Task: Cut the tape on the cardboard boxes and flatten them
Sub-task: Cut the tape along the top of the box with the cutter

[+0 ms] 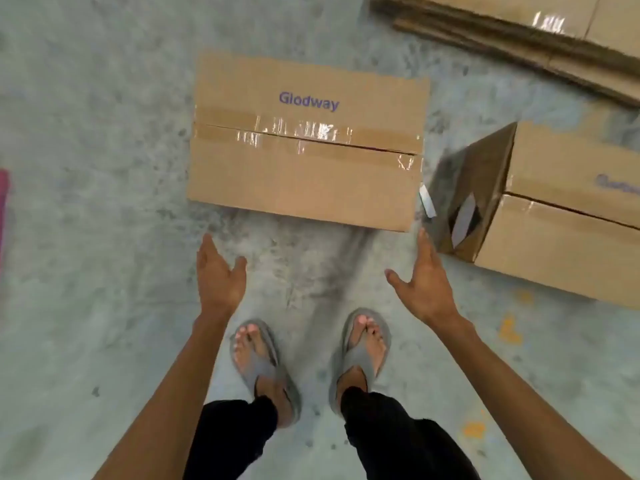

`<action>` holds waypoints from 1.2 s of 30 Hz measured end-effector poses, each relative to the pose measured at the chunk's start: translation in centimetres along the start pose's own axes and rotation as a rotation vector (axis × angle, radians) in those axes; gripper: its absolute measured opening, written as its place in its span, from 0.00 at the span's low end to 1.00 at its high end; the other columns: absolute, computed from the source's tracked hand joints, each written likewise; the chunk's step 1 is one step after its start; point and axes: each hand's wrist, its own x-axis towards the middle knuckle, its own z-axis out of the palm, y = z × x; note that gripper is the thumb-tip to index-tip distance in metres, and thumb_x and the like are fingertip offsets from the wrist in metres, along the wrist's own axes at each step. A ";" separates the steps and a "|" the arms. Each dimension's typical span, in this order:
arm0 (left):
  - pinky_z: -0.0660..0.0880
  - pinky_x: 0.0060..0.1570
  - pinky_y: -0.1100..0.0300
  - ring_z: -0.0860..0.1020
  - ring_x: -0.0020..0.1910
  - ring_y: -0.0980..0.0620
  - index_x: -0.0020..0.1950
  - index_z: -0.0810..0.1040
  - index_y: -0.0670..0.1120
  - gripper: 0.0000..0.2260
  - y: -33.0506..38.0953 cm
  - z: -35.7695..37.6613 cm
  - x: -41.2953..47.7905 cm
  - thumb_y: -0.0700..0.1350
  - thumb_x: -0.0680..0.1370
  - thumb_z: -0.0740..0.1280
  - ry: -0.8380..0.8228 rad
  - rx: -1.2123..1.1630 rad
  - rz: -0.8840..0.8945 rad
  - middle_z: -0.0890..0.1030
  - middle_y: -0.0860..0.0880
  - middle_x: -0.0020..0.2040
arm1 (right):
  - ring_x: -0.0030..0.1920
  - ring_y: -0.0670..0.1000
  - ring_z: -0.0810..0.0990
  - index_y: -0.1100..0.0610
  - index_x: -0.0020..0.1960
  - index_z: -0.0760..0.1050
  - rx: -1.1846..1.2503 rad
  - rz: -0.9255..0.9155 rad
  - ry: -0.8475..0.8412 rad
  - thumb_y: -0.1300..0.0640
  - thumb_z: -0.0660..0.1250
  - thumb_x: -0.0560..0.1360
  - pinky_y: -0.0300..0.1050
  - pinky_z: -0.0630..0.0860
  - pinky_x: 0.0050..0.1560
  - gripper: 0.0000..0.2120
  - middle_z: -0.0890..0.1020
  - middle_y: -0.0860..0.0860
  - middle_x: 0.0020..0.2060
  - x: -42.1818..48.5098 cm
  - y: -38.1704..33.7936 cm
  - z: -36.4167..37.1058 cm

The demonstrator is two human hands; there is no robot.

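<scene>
Taped box (304, 150) is sitting flat on the floor (86, 133) ahead of the feet, tape (298, 136) looking split along the seam. Left hand (218, 275) and right hand (424, 282) are hovering spread, empty, just short of its near edge. Risks: no cutter visible; second box (554, 216) is crowding the right side, its flap (471, 192) near the fingers. Flattened cardboard (519, 32) is lying beyond.
</scene>
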 end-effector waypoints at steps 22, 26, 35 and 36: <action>0.71 0.53 0.69 0.76 0.53 0.65 0.67 0.74 0.42 0.20 0.5 4.1 17.1 0.53 0.85 0.52 0.327 -1.123 0.371 0.78 0.50 0.60 | 0.70 0.45 0.70 0.47 0.79 0.52 0.752 -0.307 0.561 0.38 0.67 0.74 0.48 0.71 0.69 0.40 0.69 0.47 0.73 13.4 1.7 6.6; 0.69 0.45 0.74 0.75 0.45 0.64 0.60 0.75 0.46 0.10 4.1 -2.2 15.8 0.46 0.83 0.58 0.353 -1.158 0.552 0.78 0.50 0.52 | 0.58 0.35 0.76 0.46 0.80 0.49 0.762 -0.407 0.684 0.41 0.67 0.75 0.35 0.76 0.57 0.41 0.73 0.47 0.70 11.3 -1.1 1.0; 0.79 0.56 0.52 0.81 0.56 0.53 0.66 0.74 0.53 0.36 8.9 -8.5 13.8 0.62 0.61 0.78 0.389 -0.774 0.704 0.82 0.53 0.59 | 0.71 0.44 0.67 0.44 0.79 0.53 0.579 -0.471 0.797 0.41 0.77 0.67 0.43 0.64 0.70 0.49 0.67 0.44 0.74 7.9 -4.2 -6.5; 0.78 0.58 0.51 0.81 0.57 0.53 0.67 0.73 0.55 0.38 9.3 -8.4 14.1 0.63 0.60 0.78 0.415 -0.700 0.678 0.81 0.54 0.60 | 0.73 0.47 0.66 0.45 0.80 0.51 0.515 -0.426 0.794 0.41 0.76 0.68 0.44 0.62 0.71 0.50 0.65 0.46 0.75 8.1 -4.0 -6.5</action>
